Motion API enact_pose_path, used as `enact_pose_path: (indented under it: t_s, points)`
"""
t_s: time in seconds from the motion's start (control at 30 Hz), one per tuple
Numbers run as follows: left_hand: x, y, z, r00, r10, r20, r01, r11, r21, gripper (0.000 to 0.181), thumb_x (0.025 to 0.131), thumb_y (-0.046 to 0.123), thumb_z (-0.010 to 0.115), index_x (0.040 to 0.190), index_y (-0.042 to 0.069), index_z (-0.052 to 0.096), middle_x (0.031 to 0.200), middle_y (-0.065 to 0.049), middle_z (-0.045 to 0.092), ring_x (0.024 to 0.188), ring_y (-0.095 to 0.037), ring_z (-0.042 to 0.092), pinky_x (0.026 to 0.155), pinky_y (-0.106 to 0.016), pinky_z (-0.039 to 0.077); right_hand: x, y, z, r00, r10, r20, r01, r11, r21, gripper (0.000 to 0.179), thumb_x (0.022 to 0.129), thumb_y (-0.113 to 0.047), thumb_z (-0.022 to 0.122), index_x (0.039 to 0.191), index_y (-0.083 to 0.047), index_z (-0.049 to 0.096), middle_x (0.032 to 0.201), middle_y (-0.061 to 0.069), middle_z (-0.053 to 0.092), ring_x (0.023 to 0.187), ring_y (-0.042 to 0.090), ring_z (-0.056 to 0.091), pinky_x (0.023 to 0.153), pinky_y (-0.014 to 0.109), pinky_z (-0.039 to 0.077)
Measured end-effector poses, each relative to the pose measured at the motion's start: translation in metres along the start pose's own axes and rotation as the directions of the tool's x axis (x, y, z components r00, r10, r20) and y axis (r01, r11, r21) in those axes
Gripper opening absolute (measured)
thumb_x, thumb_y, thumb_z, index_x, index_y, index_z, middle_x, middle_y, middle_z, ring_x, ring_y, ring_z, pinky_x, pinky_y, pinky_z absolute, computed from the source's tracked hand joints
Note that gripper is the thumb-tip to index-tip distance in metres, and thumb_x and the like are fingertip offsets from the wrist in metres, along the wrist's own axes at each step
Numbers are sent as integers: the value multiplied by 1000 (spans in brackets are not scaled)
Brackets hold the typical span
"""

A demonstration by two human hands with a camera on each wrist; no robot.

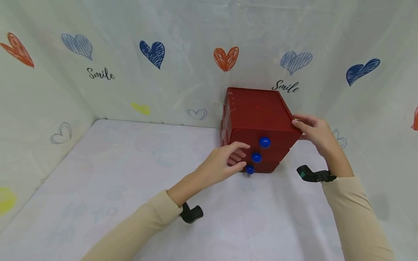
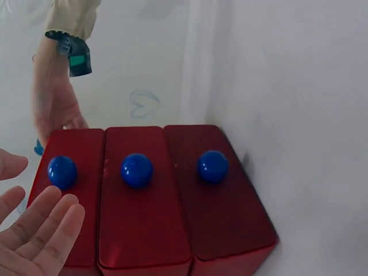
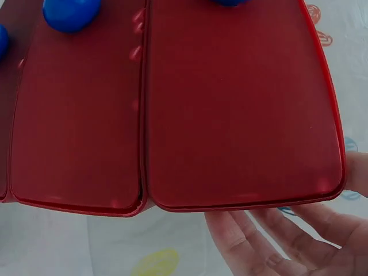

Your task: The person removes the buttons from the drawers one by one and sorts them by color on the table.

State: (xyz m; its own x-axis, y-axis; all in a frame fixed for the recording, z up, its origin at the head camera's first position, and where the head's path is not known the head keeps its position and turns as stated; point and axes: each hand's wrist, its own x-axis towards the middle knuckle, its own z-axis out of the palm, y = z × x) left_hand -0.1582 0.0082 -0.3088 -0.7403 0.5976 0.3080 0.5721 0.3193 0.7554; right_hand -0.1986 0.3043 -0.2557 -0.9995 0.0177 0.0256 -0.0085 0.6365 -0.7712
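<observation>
A red three-drawer box (image 1: 258, 108) stands on the white-covered table with one round blue knob on each drawer front. At its upper right edge my right hand (image 1: 315, 132) holds on, thumb at the top and fingers along the side; in the right wrist view these fingers (image 3: 276, 236) pass partly behind the box. My left hand (image 1: 225, 159) is in front of the drawers, left of the knobs, with fingers loosely bent and nothing held. From the left wrist, its fingertips (image 2: 72, 215) appear just below the top drawer's blue knob (image 2: 62, 172). All three drawers look closed.
A pale cloth wall (image 1: 189, 29) printed with hearts and "Smile" hangs right behind the box. The white tabletop (image 1: 130, 163) stretches to the left and front. Each wrist wears a black camera band (image 1: 315, 174).
</observation>
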Motion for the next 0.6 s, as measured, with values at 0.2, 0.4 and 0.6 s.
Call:
enact_pose_path:
  t_s: [0.2,0.4,0.6]
  points:
    - [19,5,5,1000,17,-7,-17,1000,-8,43,89,14,63,129,10,47,110,-9,64,95,-15,63,81,-20,52,2,3,-3,1000,12,24,-13,1000,25,64,93,-45,47,139,-2,38,118,0,50,81,-6,58,71,16,52]
    - [35,11,9,999,-23,-24,24,999,26,43,89,18,63,130,14,48,111,-7,64,98,-14,63,82,-19,52,5,5,-4,999,10,36,-12,998,60,62,95,-39,47,140,1,35,107,-10,50,80,-5,59,69,16,52]
    - [47,13,13,998,-58,-24,60,995,81,42,89,21,63,129,16,49,110,-4,66,96,-11,64,79,-16,52,5,6,-2,1000,14,27,-16,998,64,62,94,-40,48,140,0,35,106,-13,49,81,-4,59,70,16,52]
